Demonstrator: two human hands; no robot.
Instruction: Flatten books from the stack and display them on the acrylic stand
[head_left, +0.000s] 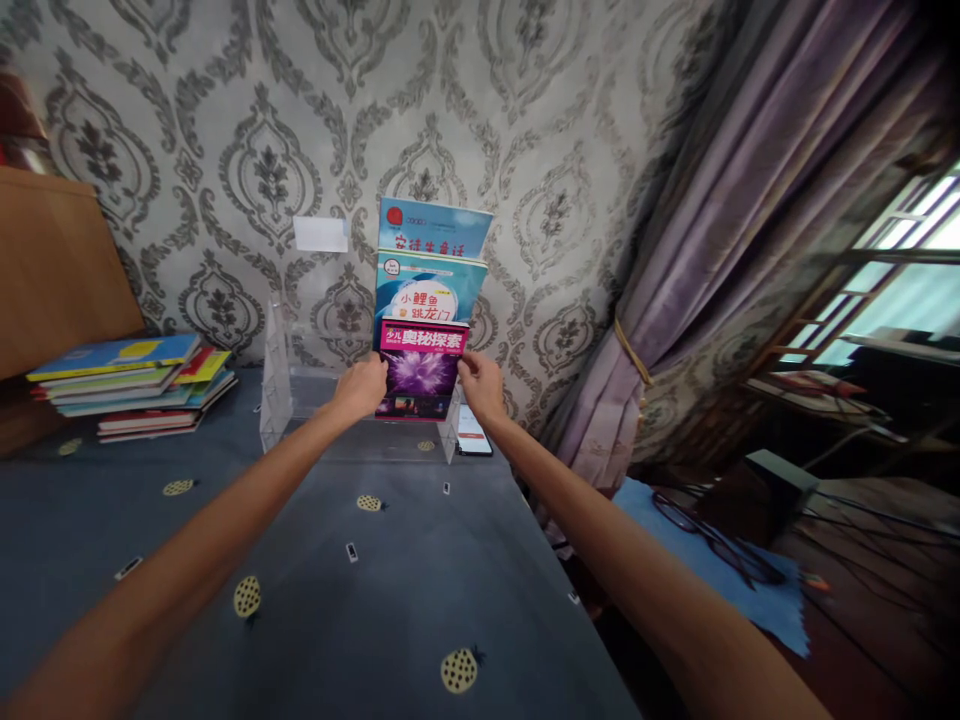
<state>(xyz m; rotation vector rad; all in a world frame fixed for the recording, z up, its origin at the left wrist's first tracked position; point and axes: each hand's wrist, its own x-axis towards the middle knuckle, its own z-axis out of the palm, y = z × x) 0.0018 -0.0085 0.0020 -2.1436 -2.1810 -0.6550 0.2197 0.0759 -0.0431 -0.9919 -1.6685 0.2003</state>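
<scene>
A purple and pink book (pixel 420 375) stands upright at the front of a clear tiered stand (pixel 276 385). My left hand (pixel 363 388) grips its left edge, fingers closed. On the opposite edge, my right hand (pixel 480 383) pinches the cover near the upper right corner. Behind it rises a teal book (pixel 431 285) with a white round patch and red lettering. Furthest back and highest is a light blue book (pixel 435 225) with a red emblem. The lower parts of both rear books are hidden.
Several books (pixel 142 375) lie stacked at the left on the dark blue tablecloth (pixel 315 640). A phone (pixel 474 432) leans by the stand's right side. Glasses (pixel 712 540) rest on a blue cloth (pixel 765 610) beyond the table's right edge, below a purple curtain (pixel 675 230).
</scene>
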